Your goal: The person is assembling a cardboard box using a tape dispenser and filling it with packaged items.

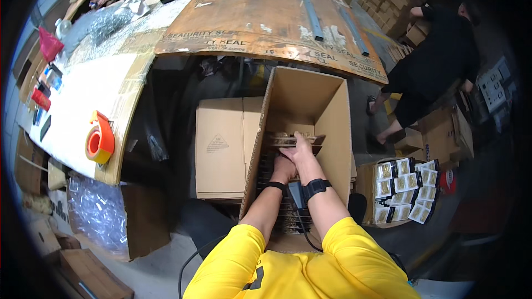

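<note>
Both my hands reach down into a tall open cardboard box (pixel 332 111) between my knees. My right hand (pixel 302 152) grips a bundle of thin, dark-edged flat packs (pixel 276 140) lying across the box, its thumb over the top edge. Just left of it and lower, my left hand (pixel 284 169) is against the same bundle; its fingers are mostly hidden. More thin packs (pixel 291 221) stand in a close row along the box's near end, under my wrists. A small grey device (pixel 296 195) with a cable hangs by my right wrist strap.
Flat closed cartons (pixel 219 149) sit left of the box. At right, a carton holds several small carded packs (pixel 404 188). A worn brown board (pixel 238 16) lies ahead; an orange tape dispenser (pixel 100 139) rests on the left table. A person in black (pixel 435 61) bends at right; another sits far left.
</note>
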`<action>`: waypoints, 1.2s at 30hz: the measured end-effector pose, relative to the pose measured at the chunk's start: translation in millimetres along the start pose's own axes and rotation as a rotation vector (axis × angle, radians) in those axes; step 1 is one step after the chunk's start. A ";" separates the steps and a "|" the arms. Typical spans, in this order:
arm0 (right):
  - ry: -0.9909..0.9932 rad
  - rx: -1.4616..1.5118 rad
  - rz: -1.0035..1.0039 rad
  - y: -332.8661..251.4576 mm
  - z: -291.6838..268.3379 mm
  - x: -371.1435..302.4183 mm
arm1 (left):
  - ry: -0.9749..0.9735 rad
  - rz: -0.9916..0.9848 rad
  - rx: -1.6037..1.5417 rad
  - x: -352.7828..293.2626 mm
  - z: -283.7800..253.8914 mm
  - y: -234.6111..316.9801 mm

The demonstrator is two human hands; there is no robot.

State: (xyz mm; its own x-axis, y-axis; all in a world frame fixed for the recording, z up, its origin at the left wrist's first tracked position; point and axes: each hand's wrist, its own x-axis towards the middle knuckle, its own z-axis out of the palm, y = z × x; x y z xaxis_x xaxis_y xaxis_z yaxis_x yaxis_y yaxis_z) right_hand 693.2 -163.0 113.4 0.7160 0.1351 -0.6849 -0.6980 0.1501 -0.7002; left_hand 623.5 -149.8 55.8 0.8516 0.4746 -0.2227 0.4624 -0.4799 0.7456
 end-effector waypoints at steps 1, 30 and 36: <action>-0.148 -0.119 0.214 -8.3 -0.2 9.1 | 0.237 0.203 0.003 1.4 8.0 -5.0; -0.366 -1.250 -0.518 -1.0 -59.5 98.6 | 0.545 0.463 0.229 27.9 -1.6 29.1; -0.173 -1.523 -0.723 -4.1 -0.7 29.3 | -0.054 0.139 -0.342 79.9 25.3 -44.5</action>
State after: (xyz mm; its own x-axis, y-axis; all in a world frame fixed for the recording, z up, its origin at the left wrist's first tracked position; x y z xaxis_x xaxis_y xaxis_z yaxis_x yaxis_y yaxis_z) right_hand 717.0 -160.3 96.1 0.7891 0.5790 -0.2052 0.4482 -0.7711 -0.4523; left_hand 677.2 -109.2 -11.0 0.9166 0.3779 -0.1304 0.2397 -0.2586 0.9358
